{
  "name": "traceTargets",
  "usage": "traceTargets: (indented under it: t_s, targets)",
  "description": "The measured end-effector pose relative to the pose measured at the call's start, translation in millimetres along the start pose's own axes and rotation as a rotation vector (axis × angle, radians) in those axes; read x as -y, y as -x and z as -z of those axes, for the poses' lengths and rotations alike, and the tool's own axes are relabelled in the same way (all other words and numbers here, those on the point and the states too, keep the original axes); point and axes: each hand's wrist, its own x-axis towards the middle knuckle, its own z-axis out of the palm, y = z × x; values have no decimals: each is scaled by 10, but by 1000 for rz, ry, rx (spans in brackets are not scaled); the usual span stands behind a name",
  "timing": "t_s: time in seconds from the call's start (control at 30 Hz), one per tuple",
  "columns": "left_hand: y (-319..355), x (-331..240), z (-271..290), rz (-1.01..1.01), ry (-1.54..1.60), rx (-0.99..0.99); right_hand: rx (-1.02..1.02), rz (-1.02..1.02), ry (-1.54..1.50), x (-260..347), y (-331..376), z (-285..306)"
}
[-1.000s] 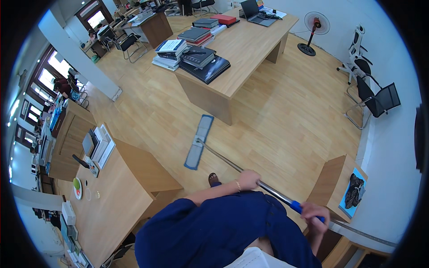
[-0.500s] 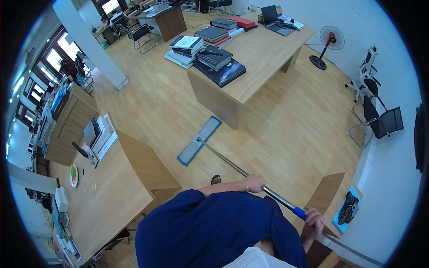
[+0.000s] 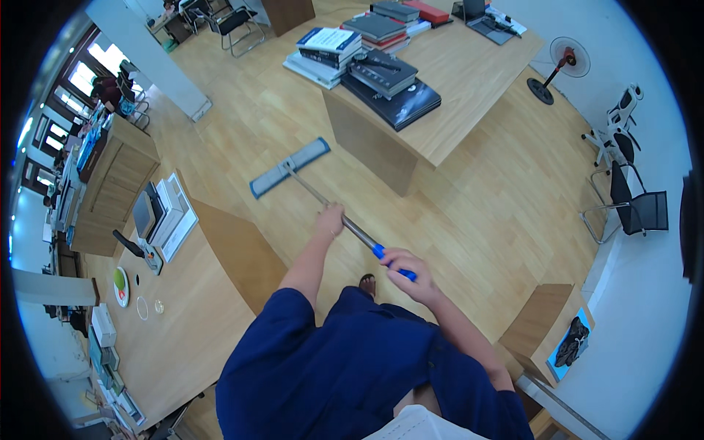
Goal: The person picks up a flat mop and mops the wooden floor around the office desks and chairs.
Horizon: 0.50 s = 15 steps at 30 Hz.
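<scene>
A flat mop [image 3: 290,168] with a wide grey pad edged in blue lies on the wooden floor, between the two desks. Its metal pole slants back toward me. My left hand [image 3: 331,218] is closed around the lower part of the pole, arm stretched forward. Higher up, my right hand [image 3: 411,276] wraps round the blue grip at the pole's end. My sandalled foot [image 3: 368,284] shows on the floor beneath the right hand, beyond my dark blue clothing.
A desk [image 3: 469,110] bearing stacked books [image 3: 389,73] and a laptop [image 3: 488,22] stands ahead. Another desk [image 3: 198,323] is at my left. A standing fan [image 3: 541,89], chairs [image 3: 638,209] and a small wooden cabinet [image 3: 539,323] line the right. A pillar [image 3: 154,62] rises at far left.
The mop head has slid forward and left across the floor. Both hands have pushed out with the pole, the right coming inward from the cabinet side. My view has shifted slightly.
</scene>
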Motion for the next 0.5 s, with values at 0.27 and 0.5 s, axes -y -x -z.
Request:
traceTargets:
  t_s: [0.27, 0.5]
  targets:
    - [209, -125, 26, 5, -125, 59, -9, -44, 10, 54, 241, -74]
    - [1035, -1253, -311, -346, -216, 151, -110, -197, -10, 811, 1465, 653]
